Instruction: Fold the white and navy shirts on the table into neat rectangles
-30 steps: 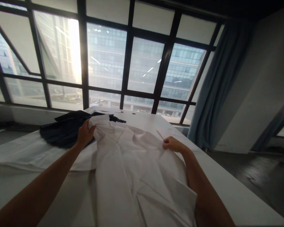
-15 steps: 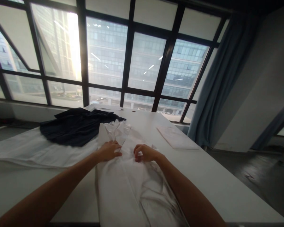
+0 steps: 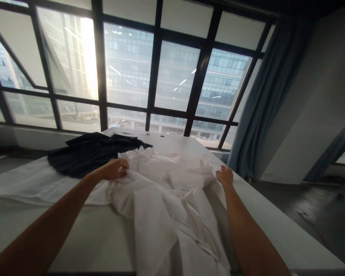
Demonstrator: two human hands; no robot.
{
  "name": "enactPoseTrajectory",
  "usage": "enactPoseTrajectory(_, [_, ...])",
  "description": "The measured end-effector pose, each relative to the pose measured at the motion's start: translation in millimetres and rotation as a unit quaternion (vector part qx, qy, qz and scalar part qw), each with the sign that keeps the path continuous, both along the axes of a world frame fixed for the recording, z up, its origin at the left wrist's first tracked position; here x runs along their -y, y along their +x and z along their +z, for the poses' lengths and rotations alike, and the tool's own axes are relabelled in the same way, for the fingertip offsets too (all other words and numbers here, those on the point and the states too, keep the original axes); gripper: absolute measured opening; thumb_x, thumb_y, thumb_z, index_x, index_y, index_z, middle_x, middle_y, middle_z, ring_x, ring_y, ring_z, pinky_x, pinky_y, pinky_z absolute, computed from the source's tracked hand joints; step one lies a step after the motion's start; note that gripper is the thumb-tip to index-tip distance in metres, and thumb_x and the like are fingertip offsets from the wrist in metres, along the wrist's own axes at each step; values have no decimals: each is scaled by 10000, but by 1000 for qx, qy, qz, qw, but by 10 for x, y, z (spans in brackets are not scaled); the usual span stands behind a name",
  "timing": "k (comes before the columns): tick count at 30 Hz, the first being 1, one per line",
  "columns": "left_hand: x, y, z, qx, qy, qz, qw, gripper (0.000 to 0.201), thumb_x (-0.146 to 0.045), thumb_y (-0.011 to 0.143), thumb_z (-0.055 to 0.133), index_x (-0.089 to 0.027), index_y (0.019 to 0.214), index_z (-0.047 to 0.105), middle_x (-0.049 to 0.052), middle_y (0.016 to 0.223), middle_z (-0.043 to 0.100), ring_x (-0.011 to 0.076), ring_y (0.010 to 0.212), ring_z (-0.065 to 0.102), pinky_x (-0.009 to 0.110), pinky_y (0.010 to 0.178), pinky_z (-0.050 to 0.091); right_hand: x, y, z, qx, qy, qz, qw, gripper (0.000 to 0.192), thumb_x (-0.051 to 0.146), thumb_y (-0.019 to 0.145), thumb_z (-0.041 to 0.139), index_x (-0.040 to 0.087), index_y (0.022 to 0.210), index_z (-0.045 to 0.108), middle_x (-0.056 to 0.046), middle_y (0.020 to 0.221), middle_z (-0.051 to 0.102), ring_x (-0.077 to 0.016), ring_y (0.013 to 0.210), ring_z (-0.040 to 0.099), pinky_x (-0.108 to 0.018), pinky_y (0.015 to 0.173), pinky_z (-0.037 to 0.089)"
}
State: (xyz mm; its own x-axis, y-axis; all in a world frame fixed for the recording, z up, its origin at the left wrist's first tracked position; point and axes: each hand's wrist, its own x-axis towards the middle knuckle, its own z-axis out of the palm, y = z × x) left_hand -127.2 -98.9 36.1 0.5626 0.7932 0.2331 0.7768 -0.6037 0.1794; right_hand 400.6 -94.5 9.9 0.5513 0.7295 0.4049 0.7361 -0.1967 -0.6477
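Note:
A white shirt (image 3: 155, 199) lies rumpled down the middle of the white table, its lower part reaching toward me at the bottom of the view. My left hand (image 3: 115, 170) is closed on the cloth at its left side, close to a dark garment. On the other side, my right hand (image 3: 225, 175) grips the right side of the same shirt, pulling the fabric wide between the two hands. Folds and raised creases run across the cloth between them. The fingertips of both hands are partly hidden.
A dark navy garment (image 3: 89, 153) lies at the left on top of another white cloth (image 3: 28, 184). The white table (image 3: 276, 226) extends to the windows (image 3: 178, 76) at the back. A blue curtain (image 3: 261, 107) hangs at the right.
Both hands have moved apart, the left leftward and the right farther to the right. The white shirt has been spread open between them, and it now covers the pale sheet at right.

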Motion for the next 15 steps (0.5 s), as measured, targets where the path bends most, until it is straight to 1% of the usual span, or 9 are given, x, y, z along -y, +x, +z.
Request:
enactPoseTrajectory(1, [21,-15,19,8,9,2,1000,266,-314,788,572,-219,988,719,53,1131,705,221,1073,618,327,1022,400,-19,-43,-21,-2,20,11,1000,573,130,729,516,83,1300,546,-255,1251,570,-324,1122,571,-418,983,436])
enactPoseTrajectory(2, [56,10,18,13,15,-2,1000,313,-333,804,563,-229,1061,708,53,1171,694,227,1109,604,347,1053,376,-44,-138,-36,7,34,60,998,590,129,727,523,94,1316,536,-223,1294,556,-297,1148,562,-389,1003,427])
enactPoseTrajectory(3, [101,76,-5,12,14,-11,1000,362,-355,819,555,-238,1135,687,57,1203,684,235,1139,590,364,1074,356,-72,-276,-49,27,35,138,989,597,146,734,536,107,1330,526,-191,1330,541,-276,1173,549,-376,1014,422])
enactPoseTrajectory(5, [208,300,-96,-4,-9,-45,999,423,-379,840,538,-249,1227,648,67,1228,675,249,1154,585,378,1068,363,-114,-623,-89,80,-4,312,947,605,224,745,602,152,1340,526,-136,1369,527,-254,1226,511,-377,1028,411])
enactPoseTrajectory(7, [309,548,-186,-30,-49,-89,994,372,-347,851,510,-233,1158,687,79,1150,706,248,1072,627,354,987,429,-123,-963,-157,134,-76,417,896,643,277,694,706,168,1310,559,-127,1356,541,-262,1228,505,-380,1024,405])
enactPoseTrajectory(9, [373,678,-187,-52,-89,-127,987,285,-309,837,495,-202,935,741,78,973,742,229,915,663,316,869,480,-107,-1190,-219,163,-127,439,874,568,244,663,735,148,1212,626,-132,1217,630,-262,1105,576,-363,959,435])
enactPoseTrajectory(11, [389,586,-56,-49,-140,-135,980,255,-327,804,517,-185,760,724,57,808,733,200,772,651,283,755,499,-92,-1242,-215,176,-158,433,870,355,180,670,688,133,1022,693,-97,985,698,-233,907,624,-322,846,464])
enactPoseTrajectory(13, [362,255,176,-8,-208,-93,974,259,-397,758,568,-192,769,726,31,765,721,188,723,632,269,680,507,-92,-1108,-112,179,-164,428,870,162,166,679,636,139,828,694,-48,807,687,-198,770,605,-285,758,459])
enactPoseTrajectory(15, [309,-243,417,57,-258,-20,964,329,-476,716,603,-211,848,747,28,808,725,209,762,644,298,695,530,-103,-824,65,151,-140,417,885,103,222,693,621,150,746,673,-24,756,666,-187,746,583,-273,733,451])
